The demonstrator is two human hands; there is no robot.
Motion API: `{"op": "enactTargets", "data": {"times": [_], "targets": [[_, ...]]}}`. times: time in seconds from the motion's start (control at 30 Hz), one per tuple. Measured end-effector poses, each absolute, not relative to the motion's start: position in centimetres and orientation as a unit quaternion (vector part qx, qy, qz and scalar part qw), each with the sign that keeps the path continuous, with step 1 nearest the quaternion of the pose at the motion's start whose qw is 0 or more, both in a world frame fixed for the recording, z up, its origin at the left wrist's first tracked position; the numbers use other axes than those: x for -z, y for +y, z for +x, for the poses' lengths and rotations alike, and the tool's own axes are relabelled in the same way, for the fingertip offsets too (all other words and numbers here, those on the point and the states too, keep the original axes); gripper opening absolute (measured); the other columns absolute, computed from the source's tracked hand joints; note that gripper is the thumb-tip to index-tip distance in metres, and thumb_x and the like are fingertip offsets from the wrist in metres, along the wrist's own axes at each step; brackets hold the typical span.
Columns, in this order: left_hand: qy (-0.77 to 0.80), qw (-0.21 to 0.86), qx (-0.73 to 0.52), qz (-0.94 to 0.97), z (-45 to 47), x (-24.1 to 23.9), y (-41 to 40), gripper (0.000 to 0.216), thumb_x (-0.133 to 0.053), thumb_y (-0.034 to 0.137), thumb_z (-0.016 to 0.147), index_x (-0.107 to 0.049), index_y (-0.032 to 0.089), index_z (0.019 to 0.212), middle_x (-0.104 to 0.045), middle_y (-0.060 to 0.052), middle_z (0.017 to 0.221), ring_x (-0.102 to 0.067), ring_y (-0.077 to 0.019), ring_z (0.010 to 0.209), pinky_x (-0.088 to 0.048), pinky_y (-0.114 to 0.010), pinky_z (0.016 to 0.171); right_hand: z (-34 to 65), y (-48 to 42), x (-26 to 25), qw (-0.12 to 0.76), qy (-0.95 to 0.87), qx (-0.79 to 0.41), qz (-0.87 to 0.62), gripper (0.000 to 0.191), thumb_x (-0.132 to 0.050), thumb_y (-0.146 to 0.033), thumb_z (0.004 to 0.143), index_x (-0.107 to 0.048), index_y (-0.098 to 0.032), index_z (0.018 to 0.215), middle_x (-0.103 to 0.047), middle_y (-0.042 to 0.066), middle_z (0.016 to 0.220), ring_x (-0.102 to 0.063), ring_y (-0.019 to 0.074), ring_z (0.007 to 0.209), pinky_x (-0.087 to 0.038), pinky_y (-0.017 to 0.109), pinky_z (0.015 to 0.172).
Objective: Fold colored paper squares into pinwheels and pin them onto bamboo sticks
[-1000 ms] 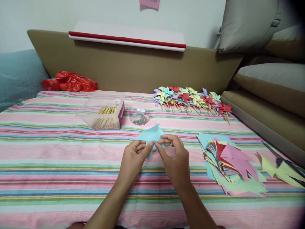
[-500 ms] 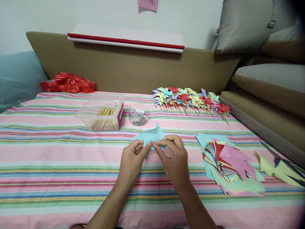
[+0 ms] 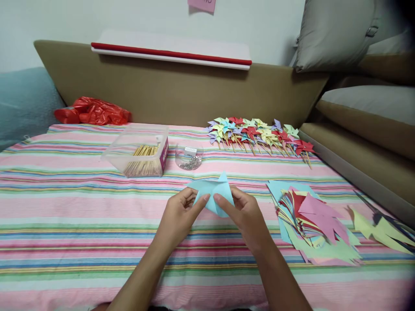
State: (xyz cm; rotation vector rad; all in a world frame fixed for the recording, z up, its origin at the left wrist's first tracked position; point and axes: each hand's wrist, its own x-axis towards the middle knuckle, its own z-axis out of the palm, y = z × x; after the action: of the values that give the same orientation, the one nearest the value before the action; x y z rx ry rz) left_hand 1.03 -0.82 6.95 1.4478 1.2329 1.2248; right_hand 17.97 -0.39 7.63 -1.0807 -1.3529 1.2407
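Note:
Between my hands is a light blue paper pinwheel [image 3: 213, 188], partly folded, with one tip pointing up. My left hand [image 3: 182, 211] pinches its left side, thumb on the front and fingers curled behind. On the right side my right hand [image 3: 243, 214] grips the paper the same way, its thumb near the middle. Most of my fingertips are hidden behind the paper. Beyond it stand a clear round tub [image 3: 189, 157] of small metal pins and a clear plastic box [image 3: 139, 153] of wooden sticks.
Finished pinwheels on sticks [image 3: 256, 134] lie at the back right. Cut coloured paper [image 3: 314, 220] is piled at the right, beside dark scissors [image 3: 389, 220] and yellow paper pieces [image 3: 376, 231]. A red plastic bag [image 3: 94, 111] sits back left. Striped cloth [image 3: 97, 216] covers the surface.
My right thumb and fingers have shifted from a pinch near the paper's middle to its right side. The blue paper has turned slightly and now shows more of its folded front.

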Motion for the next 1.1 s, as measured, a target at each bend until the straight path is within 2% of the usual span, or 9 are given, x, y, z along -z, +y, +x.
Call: {"op": "enactTargets", "data": {"times": [0.1,0.2,0.33,0.4,0.5,0.6,0.73,0.83,1.1], "targets": [[0.472,0.442,-0.484,0.590,1.0,-7.2,-0.8,0.024,-0.068,0.041,0.087,-0.063,0.020,0.076,-0.058,0.002,0.069,-0.052,-0.0144,0.064,-0.038,-0.024,0.058,18.1,-0.5,-7.6,0.466,-0.540,-0.538,-0.449,0.025,-0.072,-0.042,0.082,-0.076,-0.020,0.095,-0.074,0.005,0.093,-0.066,0.0218,0.083,-0.052,0.032,0.071],[0.432,0.487,-0.470,0.597,0.7,-7.4,-0.7,0.017,-0.068,0.037,0.089,-0.063,0.022,0.093,-0.066,0.000,0.078,-0.060,-0.0175,0.074,-0.043,-0.025,0.065,18.3,-0.5,-7.3,0.457,-0.538,-0.553,-0.442,0.022,-0.074,-0.039,0.081,-0.077,-0.020,0.092,-0.074,0.004,0.091,-0.065,0.0210,0.083,-0.051,0.030,0.070],[0.429,0.512,-0.449,0.593,0.0,-7.5,-0.6,0.027,-0.071,0.036,0.086,-0.059,0.022,0.107,-0.071,-0.002,0.080,-0.065,-0.0195,0.076,-0.044,-0.025,0.063,18.0,-0.5,-6.8,0.450,-0.521,-0.586,-0.427,0.017,-0.075,-0.033,0.081,-0.077,-0.020,0.091,-0.074,0.002,0.086,-0.063,0.0177,0.077,-0.048,0.028,0.068],[0.433,0.523,-0.469,0.565,0.0,-7.4,-0.5,0.032,-0.072,0.035,0.085,-0.058,0.023,0.111,-0.073,-0.003,0.087,-0.067,-0.0196,0.080,-0.047,-0.026,0.068,17.3,-0.5,-6.6,0.500,-0.464,-0.590,-0.431,0.016,-0.076,-0.033,0.080,-0.076,-0.019,0.087,-0.073,0.000,0.081,-0.062,0.0161,0.073,-0.048,0.027,0.067],[0.419,0.552,-0.515,0.504,0.6,-7.4,-0.5,0.041,-0.078,0.032,0.081,-0.056,0.023,0.114,-0.072,-0.005,0.102,-0.068,-0.0198,0.093,-0.051,-0.030,0.083,15.8,-0.5,-6.6,0.624,-0.342,-0.581,-0.396,0.017,-0.078,-0.031,0.078,-0.076,-0.020,0.091,-0.075,0.000,0.086,-0.064,0.0173,0.083,-0.050,0.029,0.076],[0.404,0.576,-0.519,0.486,1.8,-7.4,-0.8,0.037,-0.081,0.031,0.077,-0.062,0.020,0.106,-0.070,-0.004,0.100,-0.065,-0.0183,0.093,-0.051,-0.029,0.085,14.3,-0.8,-6.7,0.679,-0.267,-0.597,-0.335,0.022,-0.078,-0.030,0.078,-0.076,-0.022,0.099,-0.076,0.001,0.093,-0.065,0.0185,0.094,-0.051,0.030,0.084],[0.413,0.549,-0.558,0.466,3.5,-7.1,-1.3,0.021,-0.079,0.033,0.080,-0.067,0.019,0.090,-0.063,0.001,0.080,-0.059,-0.0134,0.078,-0.048,-0.022,0.071,13.1,-1.4,-6.7,0.680,-0.233,-0.623,-0.309,0.022,-0.080,-0.032,0.077,-0.077,-0.021,0.096,-0.075,0.001,0.092,-0.065,0.0176,0.093,-0.051,0.031,0.085],[0.427,0.522,-0.595,0.438,4.0,-6.7,-1.5,0.020,-0.079,0.033,0.081,-0.065,0.019,0.077,-0.054,0.005,0.068,-0.051,-0.0102,0.067,-0.043,-0.019,0.063,12.7,-1.6,-6.6,0.675,-0.225,-0.632,-0.307,0.022,-0.081,-0.032,0.076,-0.077,-0.020,0.094,-0.075,0.001,0.089,-0.065,0.0177,0.091,-0.051,0.032,0.087],[0.435,0.535,-0.639,0.342,4.0,-6.3,-1.2,0.027,-0.079,0.035,0.079,-0.062,0.017,0.069,-0.056,0.003,0.069,-0.049,-0.0106,0.069,-0.043,-0.020,0.065,12.7,-1.4,-5.9,0.631,-0.282,-0.627,-0.359,0.030,-0.077,-0.035,0.079,-0.071,-0.017,0.102,-0.074,0.006,0.102,-0.066,0.0222,0.098,-0.052,0.038,0.090]]}}
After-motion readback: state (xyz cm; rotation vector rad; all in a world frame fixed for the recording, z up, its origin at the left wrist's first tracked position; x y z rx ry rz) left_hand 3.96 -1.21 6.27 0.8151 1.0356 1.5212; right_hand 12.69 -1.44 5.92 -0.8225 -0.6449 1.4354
